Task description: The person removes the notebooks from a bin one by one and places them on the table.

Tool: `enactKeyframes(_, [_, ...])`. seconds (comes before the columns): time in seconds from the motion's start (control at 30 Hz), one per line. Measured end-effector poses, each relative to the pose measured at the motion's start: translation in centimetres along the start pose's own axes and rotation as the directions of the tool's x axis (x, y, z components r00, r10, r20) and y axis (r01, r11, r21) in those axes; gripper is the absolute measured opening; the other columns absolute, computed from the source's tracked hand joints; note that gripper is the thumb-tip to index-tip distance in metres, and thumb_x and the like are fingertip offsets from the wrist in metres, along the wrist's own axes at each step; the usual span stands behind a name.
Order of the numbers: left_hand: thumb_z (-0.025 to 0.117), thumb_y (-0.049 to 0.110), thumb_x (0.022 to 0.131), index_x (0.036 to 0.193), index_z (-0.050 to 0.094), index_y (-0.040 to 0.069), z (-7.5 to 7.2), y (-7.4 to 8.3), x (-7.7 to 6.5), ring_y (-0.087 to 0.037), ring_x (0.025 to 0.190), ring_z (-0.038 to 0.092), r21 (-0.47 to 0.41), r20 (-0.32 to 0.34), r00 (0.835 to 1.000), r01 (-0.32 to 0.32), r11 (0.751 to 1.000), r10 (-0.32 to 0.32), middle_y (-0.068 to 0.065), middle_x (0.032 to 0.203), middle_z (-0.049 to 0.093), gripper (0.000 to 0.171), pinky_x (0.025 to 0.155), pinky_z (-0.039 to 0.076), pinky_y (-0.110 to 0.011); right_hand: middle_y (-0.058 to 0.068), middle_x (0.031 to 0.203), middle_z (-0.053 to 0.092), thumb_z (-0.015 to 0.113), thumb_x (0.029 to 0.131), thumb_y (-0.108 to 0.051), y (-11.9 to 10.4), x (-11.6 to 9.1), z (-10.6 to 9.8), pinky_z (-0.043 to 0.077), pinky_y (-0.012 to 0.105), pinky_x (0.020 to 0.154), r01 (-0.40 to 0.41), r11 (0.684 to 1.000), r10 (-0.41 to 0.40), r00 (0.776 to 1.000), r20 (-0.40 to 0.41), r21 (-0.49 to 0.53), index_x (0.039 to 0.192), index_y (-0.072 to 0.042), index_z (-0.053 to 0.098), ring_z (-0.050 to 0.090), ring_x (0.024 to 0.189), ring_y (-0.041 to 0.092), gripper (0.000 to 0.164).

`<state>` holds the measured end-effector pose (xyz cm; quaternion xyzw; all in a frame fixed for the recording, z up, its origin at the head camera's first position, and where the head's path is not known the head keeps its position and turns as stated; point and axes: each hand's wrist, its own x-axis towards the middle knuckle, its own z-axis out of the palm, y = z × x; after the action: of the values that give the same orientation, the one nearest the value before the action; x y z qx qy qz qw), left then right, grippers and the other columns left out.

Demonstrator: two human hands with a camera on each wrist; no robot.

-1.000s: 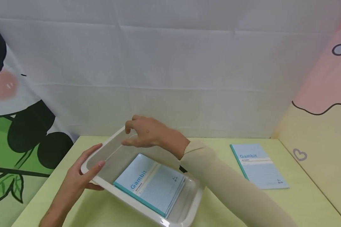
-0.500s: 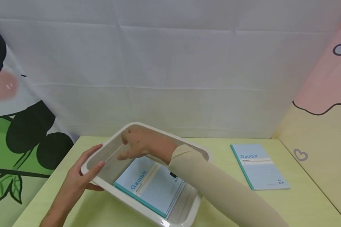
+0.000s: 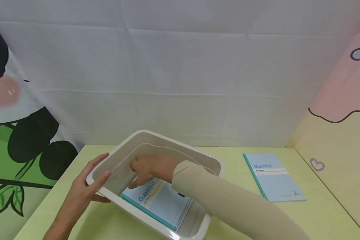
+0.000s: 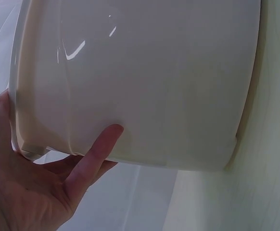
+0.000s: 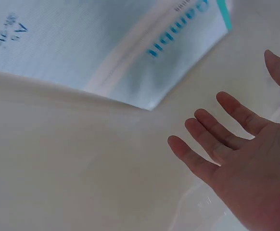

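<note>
A white plastic bin (image 3: 214, 159) stands tilted at an angle on the table, with a small stack of light blue notebooks (image 3: 165, 208) lying in it. My left hand (image 3: 83, 186) grips the bin's left corner, thumb over the rim; the left wrist view shows a finger (image 4: 99, 154) against the bin's glossy outer wall. Inside the bin, my right hand (image 3: 148, 168) hangs above the upper end of the top notebook. Its fingers (image 5: 205, 166) are spread and hold nothing in the right wrist view, just off the notebook's corner. The right sleeve hides part of the stack.
Another light blue notebook (image 3: 274, 178) lies flat on the pale table (image 3: 324, 213), right of the bin. A white cloth (image 3: 186, 73) hangs behind the table. Printed panels with cartoon figures border the left and right sides.
My right hand has moved from above the bin's far rim down into the bin, toward the notebook stack. The left hand and bin have stayed in place.
</note>
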<state>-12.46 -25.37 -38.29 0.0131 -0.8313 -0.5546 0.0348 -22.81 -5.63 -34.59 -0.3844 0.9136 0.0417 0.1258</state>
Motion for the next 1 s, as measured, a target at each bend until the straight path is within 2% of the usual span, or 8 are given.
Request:
enactKeyframes(0.27, [0.054,0.031,0.109,0.162,0.028,0.036,0.1,0.0,0.0,-0.033,0.107,0.060,0.003,-0.007,1.000,-0.007,1.000,0.007,-0.008,0.150,0.038,0.059,0.064,0.067,-0.045,-0.010,0.128,0.057,0.070,0.091,-0.064,0.1,0.5,1.9,0.052,0.024,0.094,0.038,0.999,-0.039,0.996,0.077,0.018,0.139,-0.027,0.059,0.056,0.105,0.005,0.061])
enactKeyframes(0.4, [0.054,0.031,0.109,0.162,0.028,0.036,0.1,0.0,0.0,-0.033,0.107,0.061,0.002,-0.008,1.000,-0.006,1.000,0.006,-0.008,0.150,0.038,0.059,0.064,0.067,-0.045,-0.013,0.142,0.057,0.070,0.091,-0.062,0.1,0.6,2.4,0.051,0.025,0.104,0.076,0.997,-0.075,0.992,0.105,-0.009,0.143,-0.032,0.059,0.058,0.121,0.005,0.061])
enactKeyframes(0.5, [0.054,0.032,0.109,0.162,0.028,0.037,0.1,-0.1,0.0,-0.031,0.106,0.062,0.005,-0.011,1.000,-0.006,1.000,0.006,-0.008,0.150,0.038,0.059,0.064,0.067,-0.045,-0.017,0.153,0.051,0.071,0.090,-0.061,0.2,0.8,2.8,0.047,0.026,0.112,0.099,0.995,-0.096,0.988,0.122,-0.019,0.147,-0.039,0.056,0.052,0.138,0.007,0.063])
enactKeyframes(0.6, [0.054,0.032,0.109,0.162,0.029,0.037,0.1,0.1,0.0,-0.030,0.104,0.063,-0.001,-0.011,1.000,-0.019,1.000,0.019,-0.008,0.149,0.039,0.059,0.064,0.067,-0.045,-0.020,0.156,0.047,0.069,0.090,-0.065,0.2,0.8,3.1,0.046,0.028,0.114,0.107,0.993,-0.101,0.987,0.124,-0.040,0.149,-0.044,0.052,0.047,0.144,0.008,0.066])
enactKeyframes(0.77, [0.054,0.033,0.109,0.162,0.031,0.037,0.1,0.3,-0.1,-0.027,0.101,0.065,-0.016,-0.009,0.999,-0.036,0.999,0.036,-0.008,0.146,0.040,0.058,0.064,0.067,-0.045,-0.023,0.154,0.043,0.067,0.085,-0.076,-0.4,0.8,3.6,0.046,0.029,0.114,0.083,0.989,-0.070,0.992,0.103,-0.124,0.151,-0.052,0.045,0.046,0.143,0.009,0.075])
enactKeyframes(1.0, [0.054,0.032,0.109,0.162,0.031,0.037,0.1,0.0,-0.1,-0.024,0.098,0.066,-0.013,-0.006,0.999,-0.037,0.999,0.037,-0.007,0.144,0.040,0.058,0.063,0.067,-0.044,-0.017,0.156,0.041,0.074,0.077,-0.079,-1.0,0.7,4.1,0.045,0.026,0.114,0.035,0.980,-0.020,0.997,0.081,-0.195,0.155,-0.050,0.037,0.043,0.142,0.010,0.091])
